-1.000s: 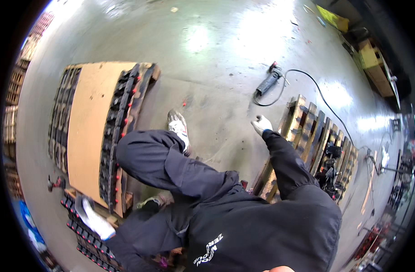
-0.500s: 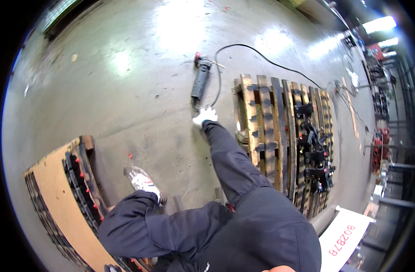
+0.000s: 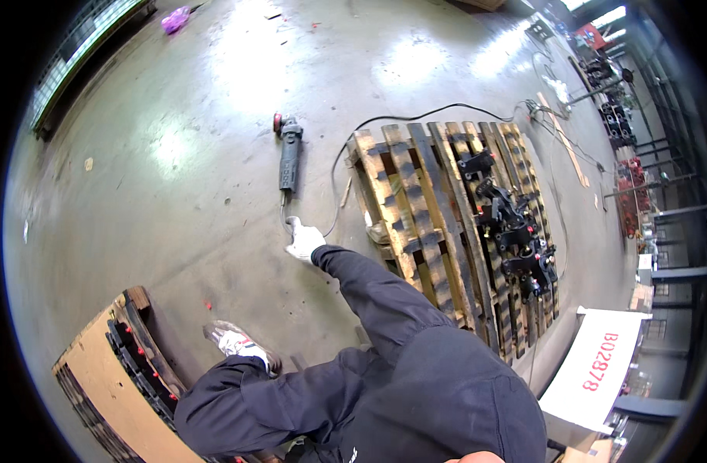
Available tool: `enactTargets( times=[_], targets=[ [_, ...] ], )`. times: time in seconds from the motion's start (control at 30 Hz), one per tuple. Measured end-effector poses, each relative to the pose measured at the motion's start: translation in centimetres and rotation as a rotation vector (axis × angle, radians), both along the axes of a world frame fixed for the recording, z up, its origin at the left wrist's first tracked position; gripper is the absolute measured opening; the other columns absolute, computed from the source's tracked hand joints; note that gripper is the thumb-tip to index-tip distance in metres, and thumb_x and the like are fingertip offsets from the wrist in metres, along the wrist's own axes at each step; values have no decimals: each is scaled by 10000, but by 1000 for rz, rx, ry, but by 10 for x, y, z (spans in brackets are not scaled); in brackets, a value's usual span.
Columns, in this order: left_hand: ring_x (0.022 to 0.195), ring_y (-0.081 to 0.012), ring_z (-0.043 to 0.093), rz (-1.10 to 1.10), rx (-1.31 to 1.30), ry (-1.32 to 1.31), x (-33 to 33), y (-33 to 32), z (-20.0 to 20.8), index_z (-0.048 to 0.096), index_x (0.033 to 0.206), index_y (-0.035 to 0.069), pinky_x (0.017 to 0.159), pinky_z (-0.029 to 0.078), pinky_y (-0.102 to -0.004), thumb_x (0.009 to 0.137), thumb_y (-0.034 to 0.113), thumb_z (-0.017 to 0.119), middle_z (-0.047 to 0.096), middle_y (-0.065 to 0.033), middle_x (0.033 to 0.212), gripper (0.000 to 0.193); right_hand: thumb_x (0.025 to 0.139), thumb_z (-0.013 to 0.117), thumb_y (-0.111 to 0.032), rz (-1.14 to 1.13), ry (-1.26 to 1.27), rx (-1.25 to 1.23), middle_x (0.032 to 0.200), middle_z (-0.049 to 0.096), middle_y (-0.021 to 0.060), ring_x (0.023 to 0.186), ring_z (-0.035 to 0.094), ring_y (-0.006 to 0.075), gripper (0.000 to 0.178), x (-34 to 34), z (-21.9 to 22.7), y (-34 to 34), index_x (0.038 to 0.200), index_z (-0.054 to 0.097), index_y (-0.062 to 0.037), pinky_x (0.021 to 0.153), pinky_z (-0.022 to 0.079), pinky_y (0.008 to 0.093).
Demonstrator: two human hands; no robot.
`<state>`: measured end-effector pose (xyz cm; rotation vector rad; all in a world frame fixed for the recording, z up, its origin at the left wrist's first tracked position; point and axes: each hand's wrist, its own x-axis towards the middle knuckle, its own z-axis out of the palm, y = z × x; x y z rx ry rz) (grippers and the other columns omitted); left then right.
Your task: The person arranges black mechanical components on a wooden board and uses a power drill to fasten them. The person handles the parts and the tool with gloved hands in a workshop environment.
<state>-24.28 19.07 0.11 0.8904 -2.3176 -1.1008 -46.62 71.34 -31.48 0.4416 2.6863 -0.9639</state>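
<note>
My right hand (image 3: 303,241), in a white glove, is closed around the cord (image 3: 283,212) of an angle grinder, just behind the tool. Its fingers are curled, with one bent forward along the cord. The angle grinder (image 3: 289,158) lies on the concrete floor, its dark grey body pointing away from me and a red disc at the far end. From the hand, the black cord loops out to the right and runs behind a wooden pallet. My left hand does not show.
The wooden pallet (image 3: 434,216) on the right carries black metal parts (image 3: 512,224). At lower left, a cardboard sheet (image 3: 114,386) lies beside black parts with red caps (image 3: 141,359). My shoe (image 3: 241,343) rests near it. A white sign (image 3: 593,366) stands at lower right.
My right hand has drawn back toward me from the grinder, and its spread fingers have curled around the cord. The whole view has shifted; the grinder lies in about the same place.
</note>
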Motion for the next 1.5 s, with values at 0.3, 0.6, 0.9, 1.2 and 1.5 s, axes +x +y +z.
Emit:
enactTargets(
  times=[0.3, 0.6, 0.9, 1.2, 1.5],
  targets=[
    [951, -282, 643, -98, -12, 220, -31, 13, 39, 646, 1202, -6, 824, 571, -398, 948, 185, 650, 651, -162, 1094, 317, 792, 639, -252, 309, 137, 418, 861, 728, 143, 878, 710, 321, 165, 25, 98, 139, 877, 716, -133, 857, 509, 459],
    [907, -263, 596, -261, 91, 281, -37, 31, 55, 605, 1149, -16, 801, 540, -393, 972, 208, 590, 604, -156, 1035, 286, 814, 685, -255, -41, 442, 78, 967, 729, 148, 921, 705, 331, 260, -31, 175, 116, 1027, 723, -111, 832, 553, 413],
    [1044, -262, 636, -496, 84, 82, -57, 86, 77, 626, 1247, -37, 933, 527, -378, 979, 173, 655, 662, -170, 1179, 342, 854, 633, -276, -12, 523, -10, 765, 701, 175, 783, 691, 383, 222, -59, 163, -72, 822, 730, -79, 747, 529, 488],
    [1016, -252, 624, -696, 184, 102, -89, 134, 72, 610, 1219, -49, 933, 512, -368, 975, 98, 622, 661, -158, 1138, 286, 904, 622, -267, 93, 446, -78, 970, 745, 156, 988, 700, 343, 240, -98, 221, -38, 1010, 765, -106, 938, 510, 423],
    [1063, -254, 608, -695, 138, 54, -77, 132, 73, 603, 1236, -29, 978, 484, -377, 982, 81, 591, 650, -149, 1175, 277, 832, 602, -72, 107, 633, -235, 917, 733, 218, 877, 726, 352, 253, -77, 220, -34, 1053, 723, -48, 823, 583, 420]
  ],
)
